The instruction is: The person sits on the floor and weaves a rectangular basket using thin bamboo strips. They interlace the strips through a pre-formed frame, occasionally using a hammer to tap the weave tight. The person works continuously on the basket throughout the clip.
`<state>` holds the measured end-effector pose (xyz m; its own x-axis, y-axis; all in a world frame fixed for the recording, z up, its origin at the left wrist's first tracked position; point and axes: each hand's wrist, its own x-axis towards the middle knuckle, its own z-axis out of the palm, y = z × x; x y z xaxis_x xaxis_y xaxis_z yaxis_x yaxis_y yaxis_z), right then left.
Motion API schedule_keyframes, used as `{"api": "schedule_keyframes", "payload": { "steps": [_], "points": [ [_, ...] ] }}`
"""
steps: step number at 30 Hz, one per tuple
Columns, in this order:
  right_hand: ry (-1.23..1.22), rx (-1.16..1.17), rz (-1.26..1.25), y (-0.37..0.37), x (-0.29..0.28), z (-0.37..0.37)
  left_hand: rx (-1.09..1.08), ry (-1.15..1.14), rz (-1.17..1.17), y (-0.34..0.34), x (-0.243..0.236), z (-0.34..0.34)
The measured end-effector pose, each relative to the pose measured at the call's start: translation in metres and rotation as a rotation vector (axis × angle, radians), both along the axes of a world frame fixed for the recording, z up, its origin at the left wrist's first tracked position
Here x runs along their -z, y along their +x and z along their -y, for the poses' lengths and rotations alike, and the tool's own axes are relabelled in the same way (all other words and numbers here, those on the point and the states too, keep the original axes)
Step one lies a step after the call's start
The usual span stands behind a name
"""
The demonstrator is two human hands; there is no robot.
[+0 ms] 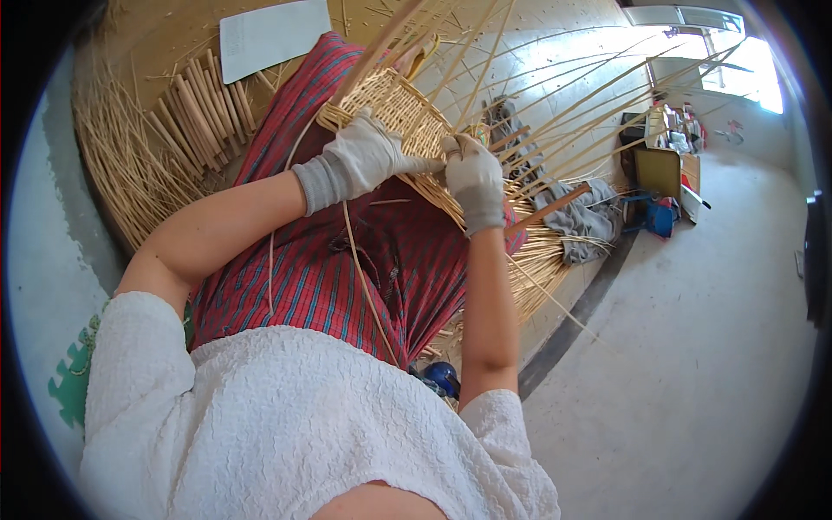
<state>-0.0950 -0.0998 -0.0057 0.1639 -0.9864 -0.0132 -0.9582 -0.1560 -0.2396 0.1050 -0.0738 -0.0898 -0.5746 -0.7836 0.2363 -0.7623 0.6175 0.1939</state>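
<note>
Easily snapped or slipped: thin strand (432, 164) pinched between gloved left hand (364, 156) and right hand (475, 178) against basket (399, 108), if bent sharply.

Basket workshop (cane bundles (130, 165) everywhere)

Grey knit gloves, white textured short-sleeved top, red plaid skirt.

A white sheet of paper (272, 35) lies beside wooden sticks (204, 108), with grey cloth (589, 221) farther right.
</note>
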Motion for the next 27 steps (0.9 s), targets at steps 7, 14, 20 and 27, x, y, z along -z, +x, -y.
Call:
{"api": "schedule_keyframes", "payload": {
  "steps": [7,14,20,27],
  "points": [
    [0.462,0.821,1.55,-0.032,0.045,-0.135,0.041,0.279,0.116,0.003,-0.044,0.003],
    [0.091,0.585,0.999,-0.069,0.006,-0.134,0.008,0.483,-0.048,0.012,-0.046,0.01],
    [-0.256,0.061,0.507,-0.048,-0.031,0.006,-0.035,0.325,-0.03,-0.002,-0.039,0.002],
    [-0.517,-0.06,0.282,0.008,-0.054,-0.042,-0.052,0.457,-0.141,0.004,-0.049,0.002]
  ]
}}
